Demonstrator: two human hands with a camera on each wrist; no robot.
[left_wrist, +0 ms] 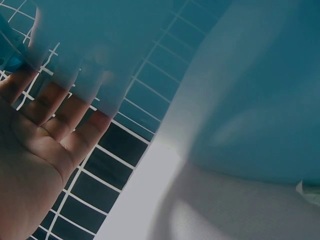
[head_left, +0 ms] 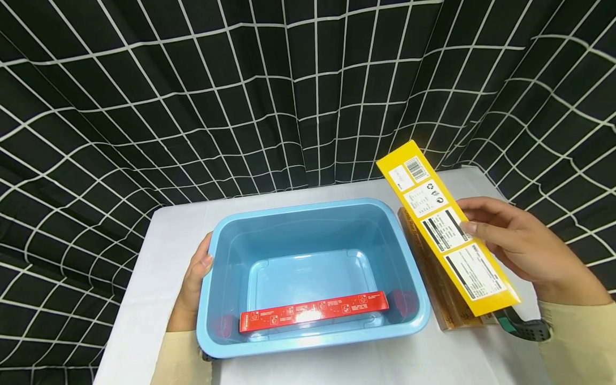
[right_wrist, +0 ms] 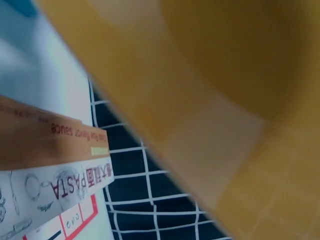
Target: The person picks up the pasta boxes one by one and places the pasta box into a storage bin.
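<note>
Left hand (head_left: 190,286): grips the blue tub (head_left: 308,230) at its nine o'clock, thumb over the rim.
Red box (head_left: 313,312): inside the tub, toward six o'clock.
Brown box (head_left: 437,278): just beside the tub at three o'clock.
Yellow box (head_left: 445,230): aslant, partly hiding the brown box, far end toward eleven o'clock.
Right hand (head_left: 517,240): pinches the yellow box's three o'clock edge.

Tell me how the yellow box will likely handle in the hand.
The yellow box seems stiff, since it shows no sag. It's probably light, as the right hand holds it alone. Its long shape might tip if stood upright.
</note>
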